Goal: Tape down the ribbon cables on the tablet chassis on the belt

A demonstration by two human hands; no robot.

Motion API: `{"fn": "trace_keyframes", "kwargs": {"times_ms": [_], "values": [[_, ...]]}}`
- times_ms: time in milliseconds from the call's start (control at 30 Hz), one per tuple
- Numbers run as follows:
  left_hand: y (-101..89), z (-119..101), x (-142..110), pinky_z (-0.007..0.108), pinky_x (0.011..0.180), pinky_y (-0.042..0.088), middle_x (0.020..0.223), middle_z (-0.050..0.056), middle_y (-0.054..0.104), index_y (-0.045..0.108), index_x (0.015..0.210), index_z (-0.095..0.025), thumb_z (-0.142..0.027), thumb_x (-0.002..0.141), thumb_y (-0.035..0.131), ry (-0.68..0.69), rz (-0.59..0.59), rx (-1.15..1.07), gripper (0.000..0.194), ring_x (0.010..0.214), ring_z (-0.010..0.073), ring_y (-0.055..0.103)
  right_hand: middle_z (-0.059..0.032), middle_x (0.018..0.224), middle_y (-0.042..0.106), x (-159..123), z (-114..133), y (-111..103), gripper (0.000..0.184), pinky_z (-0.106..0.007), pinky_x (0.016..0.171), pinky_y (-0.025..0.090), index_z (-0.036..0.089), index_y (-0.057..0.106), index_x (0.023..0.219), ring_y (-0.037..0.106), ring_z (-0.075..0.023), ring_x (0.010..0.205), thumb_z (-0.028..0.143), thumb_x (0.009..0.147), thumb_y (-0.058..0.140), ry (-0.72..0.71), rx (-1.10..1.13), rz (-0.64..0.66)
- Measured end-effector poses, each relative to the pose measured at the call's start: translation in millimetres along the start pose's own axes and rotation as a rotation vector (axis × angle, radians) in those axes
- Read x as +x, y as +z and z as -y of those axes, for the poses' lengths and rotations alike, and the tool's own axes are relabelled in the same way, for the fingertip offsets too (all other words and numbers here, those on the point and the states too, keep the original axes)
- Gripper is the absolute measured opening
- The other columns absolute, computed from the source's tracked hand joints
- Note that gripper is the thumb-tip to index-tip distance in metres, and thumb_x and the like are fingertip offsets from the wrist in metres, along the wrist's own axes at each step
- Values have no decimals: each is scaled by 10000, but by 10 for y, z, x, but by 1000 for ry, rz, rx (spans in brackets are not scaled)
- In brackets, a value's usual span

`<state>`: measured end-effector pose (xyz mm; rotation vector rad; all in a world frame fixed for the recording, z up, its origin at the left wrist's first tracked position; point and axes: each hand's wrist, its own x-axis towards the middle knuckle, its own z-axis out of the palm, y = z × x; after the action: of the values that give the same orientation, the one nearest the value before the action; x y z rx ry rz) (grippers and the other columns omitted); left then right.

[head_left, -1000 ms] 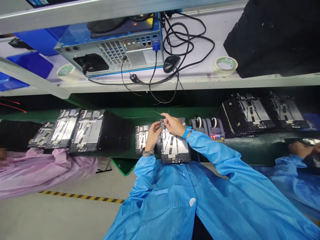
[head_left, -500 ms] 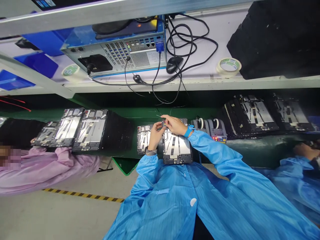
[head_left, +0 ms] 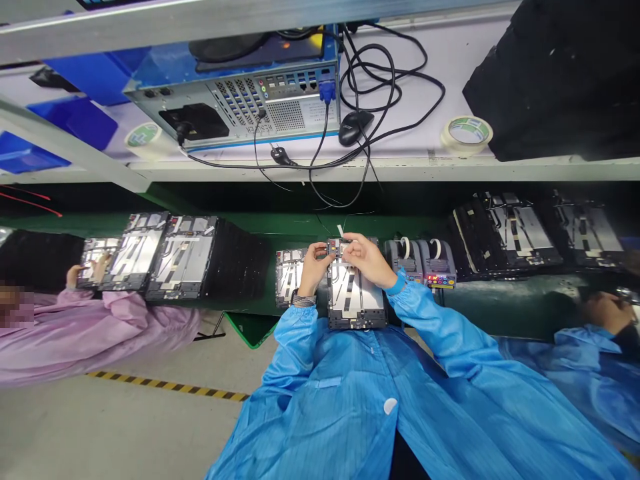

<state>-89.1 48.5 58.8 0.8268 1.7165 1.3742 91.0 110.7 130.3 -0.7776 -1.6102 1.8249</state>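
A pale shelf ran along the far side, with a green bench lower and nearer. On the shelf sat a computer case. On the bench, a stack of opened tablets stood to the left, and more opened tablets lay to the right, both well apart from the person's hands. Between them, directly in front of the person, lay the middle tablet, its silvery inside facing up. Another opened tablet was just left of it, and two tape dispensers stood just to its right.

The left hand was at the tablet's far left corner, thumb and forefinger close together. The right hand reached over the far end with bent fingers, narrowly spaced. Whether either hand pinched anything could not be told. A small white strip stood up beside the right fingertips, perhaps held, perhaps not.

The step in hand looked like fine finger work on the small parts at that far end; the next move seemed to call for a steady left hand and light, exact placing by the right.
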Motion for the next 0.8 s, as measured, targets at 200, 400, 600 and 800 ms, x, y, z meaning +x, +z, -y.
{"fn": "trace_keyframes", "kwargs": {"times_ms": [200, 400, 600, 800], "values": [[-2, -51, -40, 373, 988, 509, 1380, 59, 596, 583, 1261, -282, -234, 815, 709, 103, 17, 60, 466, 1250, 231, 583, -64, 1014, 695, -503, -42, 321, 532, -283, 602, 438, 221, 521, 1402, 564, -139, 669, 255, 886, 645, 331, 806, 71], [29, -75, -69, 394, 1073, 471, 1447, 57, 543, 575, 1306, -302, -175, 825, 647, 181, 33, 56, 502, 1366, 245, 511, -65, 956, 704, -356, -190, 365, 450, -291, 609, 455, 196, 582, 1340, 560, -147, 663, 204, 891, 559, 401, 1013, 11], [7, -53, -45, 404, 1060, 482, 1479, 71, 504, 656, 1191, -281, -191, 830, 663, 205, 71, 77, 372, 1343, 261, 535, -72, 944, 694, -278, -215, 333, 369, -291, 618, 459, 188, 617, 1289, 555, -154, 680, 264, 943, 512, 422, 1035, -12], [-34, -114, -45, 421, 1058, 470, 1464, 71, 515, 688, 1124, -281, -211, 861, 652, 226, 130, 140, 274, 1361, 271, 517, -74, 941, 687, -255, -220, 330, 350, -287, 617, 454, 167, 632, 1253, 546, -151, 670, 323, 970, 497, 442, 1044, -31]]}}
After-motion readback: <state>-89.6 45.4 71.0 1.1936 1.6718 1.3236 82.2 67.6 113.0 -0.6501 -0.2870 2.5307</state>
